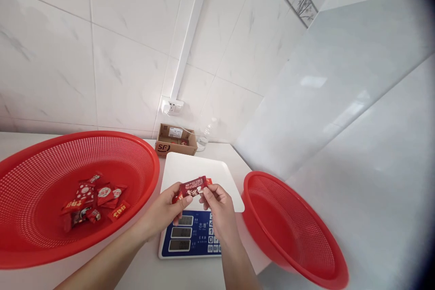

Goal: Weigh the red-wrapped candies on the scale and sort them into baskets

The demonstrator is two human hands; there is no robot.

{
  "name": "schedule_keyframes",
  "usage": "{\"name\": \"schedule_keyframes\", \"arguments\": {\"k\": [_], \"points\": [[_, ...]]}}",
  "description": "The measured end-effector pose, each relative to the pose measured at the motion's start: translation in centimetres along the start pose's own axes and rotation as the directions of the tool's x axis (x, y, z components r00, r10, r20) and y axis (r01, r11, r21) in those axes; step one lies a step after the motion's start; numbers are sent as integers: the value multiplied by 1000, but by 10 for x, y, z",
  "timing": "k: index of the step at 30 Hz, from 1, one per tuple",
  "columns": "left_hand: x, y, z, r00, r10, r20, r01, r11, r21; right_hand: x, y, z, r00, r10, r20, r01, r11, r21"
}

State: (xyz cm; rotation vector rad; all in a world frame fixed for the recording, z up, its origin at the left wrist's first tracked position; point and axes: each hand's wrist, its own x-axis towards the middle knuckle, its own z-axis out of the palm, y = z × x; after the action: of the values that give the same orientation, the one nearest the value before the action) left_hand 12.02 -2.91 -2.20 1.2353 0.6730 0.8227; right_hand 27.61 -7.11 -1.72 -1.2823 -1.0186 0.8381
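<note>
Above the digital scale (190, 253) I hold a dark red candy packet (193, 186) between both hands. My left hand (166, 208) pinches its left end, and my right hand (219, 201) grips the right end. Brighter red wrapper edges show behind it, so more than one packet may be in my fingers. Behind my hands is the scale's white weighing plate (190, 163), with its keypad partly covered by my right hand. On the left, a large red plastic basket (149, 154) contains several wrapped candies (105, 195).
A second red basket (306, 231) stands to the right, against the wall side. Behind the scale are a small cardboard box (175, 147) with packets inside and a clear plastic bottle (206, 133). A wall socket (175, 107) with a plug sits above the box.
</note>
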Motion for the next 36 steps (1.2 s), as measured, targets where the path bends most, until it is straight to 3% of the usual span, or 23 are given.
{"name": "schedule_keyframes", "arguments": {"k": [6, 13, 17, 20, 23, 26, 29, 33, 36], "points": [[-4, 4, 2, 1000, -16, 18, 15, 1000, 19, -10, -5, 1, 999, 48, 19, -48, 999, 7], [-7, 6, 1, 997, -56, 59, 57, 998, -15, -12, -4, 1, 990, 110, 89, -123, 980, 154], [-3, 4, -1, 995, -97, 39, 99, 994, -41, -13, -4, 0, 1000, 12, -19, -9, 993, 115], [-3, 4, -3, 982, -165, 91, 171, 983, -68, -16, -5, -4, 993, -89, -82, 93, 994, 56], [-5, 7, -2, 970, -195, 142, 209, 974, -86, -21, -5, -9, 983, -177, -41, 177, 984, -22], [-9, 10, -2, 980, -165, 113, 175, 980, -90, -24, -3, -14, 974, -226, 11, 226, 972, -58], [-9, 13, -3, 992, -107, 69, 111, 992, -54, -25, -1, -15, 985, -169, 20, 169, 985, -43], [-7, 12, -5, 1000, -9, 22, 8, 999, 50, -25, -4, -13, 998, 15, 64, -21, 995, 93], [-6, 9, -6, 999, 32, 13, -33, 992, 122, -23, -9, -10, 996, 60, 71, -63, 997, 39]]}}
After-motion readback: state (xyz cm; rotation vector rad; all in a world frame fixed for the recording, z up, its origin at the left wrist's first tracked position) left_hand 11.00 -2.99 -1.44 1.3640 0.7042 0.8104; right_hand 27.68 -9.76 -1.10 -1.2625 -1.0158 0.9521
